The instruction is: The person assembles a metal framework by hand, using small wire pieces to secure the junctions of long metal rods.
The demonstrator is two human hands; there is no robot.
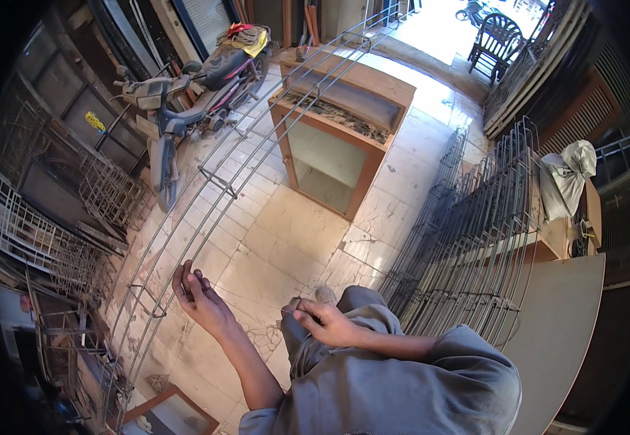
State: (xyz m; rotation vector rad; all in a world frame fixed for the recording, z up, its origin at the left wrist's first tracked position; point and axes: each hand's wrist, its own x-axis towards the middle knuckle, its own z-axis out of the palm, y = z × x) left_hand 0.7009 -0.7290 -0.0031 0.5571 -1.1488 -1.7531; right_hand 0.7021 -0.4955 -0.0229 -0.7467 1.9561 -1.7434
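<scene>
A long cage of steel reinforcing bars [217,183], tied with bent stirrups, runs slantwise from the lower left to the far doorway. My left hand [206,304] is raised palm up beside its nearest bar, with loosely curled fingers and apparently nothing in them. The fingertips are close to the bar; whether they touch it is unclear. Over my knee, my right hand [327,324] is closed in a pinch. Something thin and dark may show at its fingertips, too small to name.
A wooden cabinet with a glass front [329,159] stands ahead under the cage. More bar cages [467,254] are stacked at my right, near a white sack [570,177]. A motorcycle [199,101] is parked far left; metal grilles [28,232] lean below it. A chair [498,45] stands by the doorway.
</scene>
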